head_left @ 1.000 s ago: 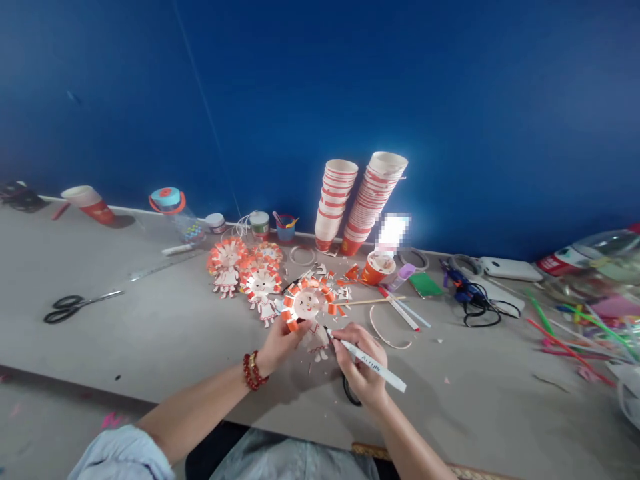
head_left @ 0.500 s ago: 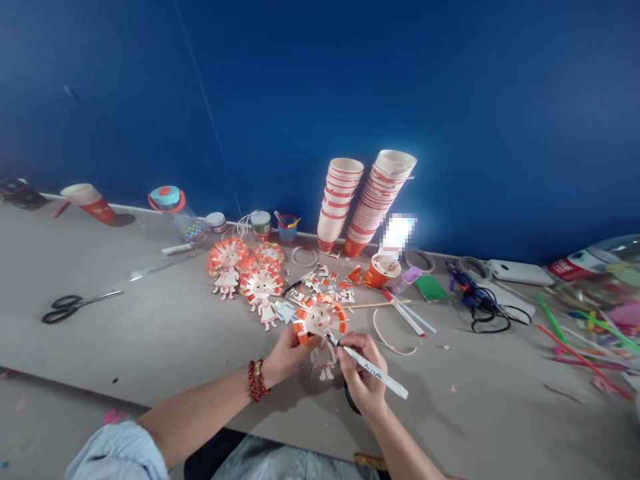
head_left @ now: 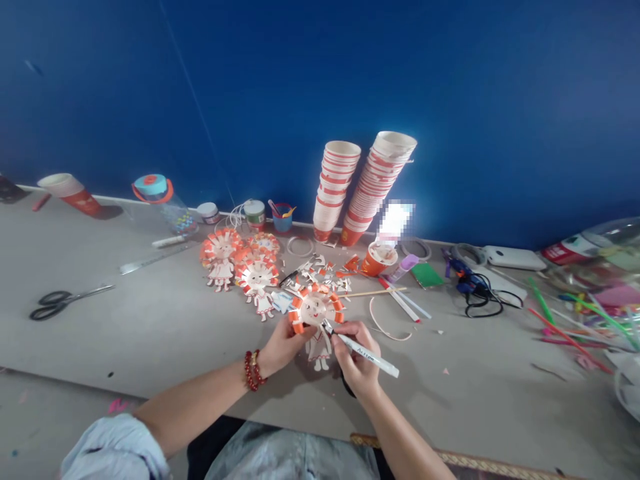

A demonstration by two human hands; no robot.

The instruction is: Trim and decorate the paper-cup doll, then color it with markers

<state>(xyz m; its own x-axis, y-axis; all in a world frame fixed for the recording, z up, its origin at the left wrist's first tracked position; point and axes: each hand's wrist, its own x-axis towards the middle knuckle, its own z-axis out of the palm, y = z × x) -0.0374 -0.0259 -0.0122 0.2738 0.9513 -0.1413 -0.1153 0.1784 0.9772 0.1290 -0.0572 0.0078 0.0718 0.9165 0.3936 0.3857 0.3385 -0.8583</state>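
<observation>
My left hand [head_left: 286, 347] grips a paper doll [head_left: 315, 311] at its lower left edge. The doll has a round white face with drawn features, a ring of curled orange-and-white strips, and a small dress and legs below. A white acrylic marker [head_left: 373, 357] is held in my right hand [head_left: 357, 357], its dark tip at or close to the doll just below the face; I cannot tell whether it touches. Similar finished-looking dolls [head_left: 257, 275] lie just beyond my left hand. A light blue paper piece [head_left: 283, 302] lies beside them.
Orange and white paper scraps [head_left: 325, 270] lie beyond the doll. Two tall stacks of paper cups [head_left: 336, 193] lean near the blue wall. Scissors [head_left: 57, 303] and a ruler [head_left: 150, 260] are at left. To the right are a glue gun [head_left: 467, 280] with its cable and colourful sticks [head_left: 570, 327].
The view has shifted slightly, so the whole table appears higher and a little further left. Both hands keep their hold on the doll and the marker.
</observation>
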